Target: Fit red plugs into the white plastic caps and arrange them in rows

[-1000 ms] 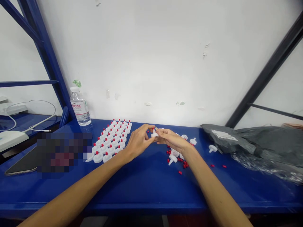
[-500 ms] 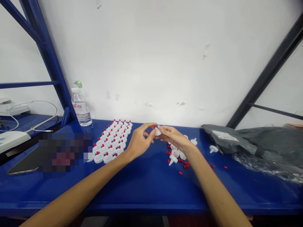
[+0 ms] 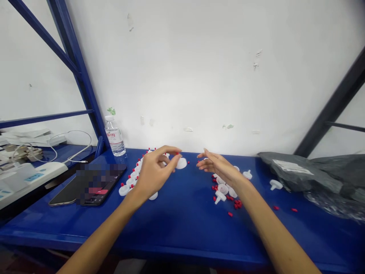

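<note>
A pale wall (image 3: 199,76) backs the blue bench (image 3: 182,228); the left hand (image 3: 155,169) pinches a red-tipped white cap (image 3: 181,163) between its fingers at three o'clock, matching caps (image 3: 124,190) standing at its nine; the right hand (image 3: 219,166) is empty, fingers loosely open, loose white caps (image 3: 222,189) and red tips (image 3: 237,204) toward its six.

Single head-worn camera, looking forward and down over near edge of blue workbench (image 3: 182,224); close in, white wall (image 3: 185,76) filling upper half.

There's one bottle (image 3: 115,137), two phones (image 3: 107,184), many red caps (image 3: 237,204).
</note>
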Available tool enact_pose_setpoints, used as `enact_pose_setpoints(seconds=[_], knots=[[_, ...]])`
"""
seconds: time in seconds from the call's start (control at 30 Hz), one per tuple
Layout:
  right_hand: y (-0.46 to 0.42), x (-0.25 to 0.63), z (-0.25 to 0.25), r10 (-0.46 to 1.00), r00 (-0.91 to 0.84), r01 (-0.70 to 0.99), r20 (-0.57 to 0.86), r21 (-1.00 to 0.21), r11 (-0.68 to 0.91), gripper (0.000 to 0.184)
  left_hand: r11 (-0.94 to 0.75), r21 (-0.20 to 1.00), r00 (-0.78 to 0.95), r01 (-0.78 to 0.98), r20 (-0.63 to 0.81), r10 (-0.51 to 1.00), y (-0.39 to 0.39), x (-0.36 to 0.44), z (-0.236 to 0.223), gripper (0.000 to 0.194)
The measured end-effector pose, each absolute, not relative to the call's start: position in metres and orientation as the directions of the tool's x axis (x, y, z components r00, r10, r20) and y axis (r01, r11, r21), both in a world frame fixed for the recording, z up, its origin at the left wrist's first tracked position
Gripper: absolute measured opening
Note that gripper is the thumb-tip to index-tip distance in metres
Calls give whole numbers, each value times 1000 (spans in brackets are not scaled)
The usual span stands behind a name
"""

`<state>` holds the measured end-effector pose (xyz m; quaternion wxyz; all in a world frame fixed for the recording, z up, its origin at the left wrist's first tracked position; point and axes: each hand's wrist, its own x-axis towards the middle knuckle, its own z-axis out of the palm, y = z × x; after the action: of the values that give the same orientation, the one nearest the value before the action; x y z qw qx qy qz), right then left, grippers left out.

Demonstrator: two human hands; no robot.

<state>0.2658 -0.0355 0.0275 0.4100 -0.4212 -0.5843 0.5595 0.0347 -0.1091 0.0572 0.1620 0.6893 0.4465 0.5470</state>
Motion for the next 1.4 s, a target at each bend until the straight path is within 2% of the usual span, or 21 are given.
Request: enact_pose_setpoints(seconds=[0.17, 0.37, 0.63, 0.83, 0.97, 1.07, 1.13, 1.2, 1.3, 1.4], knots=[[-34, 268, 29, 967, -253, 43, 36, -998, 49, 47, -360, 597, 59, 717, 463, 884, -158, -18, 34, 21], [-33, 271, 32, 984, -142, 161, 112, -978, 135, 44, -292, 473, 163, 831, 294, 942, -171, -46, 3, 19], [-31, 274, 31, 982, -105, 192, 159, -965, 177, 40, -256, 393, 180, 883, 219, 959, -168, -43, 0, 20], [-25, 272, 27, 982, -128, 215, 142, -962, 167, 43, -268, 371, 175, 889, 266, 948, -163, -42, -9, 23], [-20, 274, 23, 975, -120, 277, 188, -937, 214, 40, -277, 330, 181, 903, 293, 939, -163, -39, -10, 24], [-19, 276, 20, 960, -41, 481, 277, -837, 262, 36, -276, 300, 158, 913, 362, 919, -166, -37, -7, 26], [-20, 278, 17, 929, 2, 687, 371, -675, 268, 30, -285, 295, 140, 912, 429, 893, -170, -34, -5, 26], [-19, 281, 14, 900, -11, 820, 435, -511, 257, 26, -316, 297, 142, 901, 488, 861, -174, -30, -4, 25], [-16, 285, 8, 898, -89, 893, 431, -365, 264, 29, -384, 317, 182, 867, 517, 836, -181, -19, -5, 21], [-10, 289, 1, 900, -183, 919, 395, -257, 299, 35, -441, 344, 250, 829, 478, 842, -186, -5, -14, 20]])
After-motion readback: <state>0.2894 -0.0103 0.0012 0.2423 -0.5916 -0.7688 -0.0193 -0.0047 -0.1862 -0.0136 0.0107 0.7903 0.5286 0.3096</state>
